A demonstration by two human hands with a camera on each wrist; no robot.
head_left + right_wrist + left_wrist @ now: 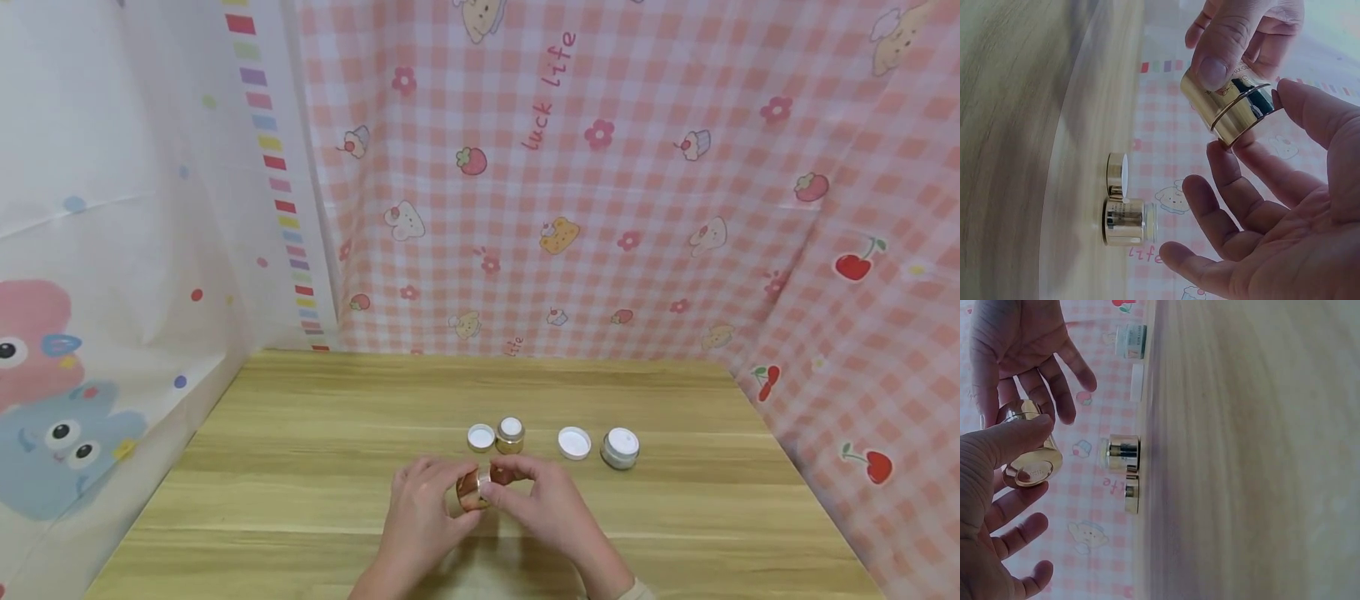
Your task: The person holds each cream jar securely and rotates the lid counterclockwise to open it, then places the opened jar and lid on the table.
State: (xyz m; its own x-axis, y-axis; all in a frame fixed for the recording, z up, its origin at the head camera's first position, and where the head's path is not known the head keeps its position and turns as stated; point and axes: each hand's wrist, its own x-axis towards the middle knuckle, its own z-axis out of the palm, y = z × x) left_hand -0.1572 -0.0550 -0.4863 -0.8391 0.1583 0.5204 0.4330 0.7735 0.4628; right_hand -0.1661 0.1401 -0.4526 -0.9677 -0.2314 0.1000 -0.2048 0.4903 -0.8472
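Observation:
A shiny gold cosmetic jar is held above the table between both hands. My left hand grips its body between thumb and fingers, and the jar's base faces the left wrist camera. From the other side my right hand pinches the gold lid with thumb and fingertips. A thin seam between lid and body shows in the right wrist view. Beyond the hands stands a smaller gold jar without its lid, white on top. Its round lid lies beside it, white inside facing up.
Further right, a white lid lies with its inside up next to an uncovered pale glass jar. All stand on a wood-grain table. A pink checked cloth hangs behind and at the right, a white printed cloth at the left.

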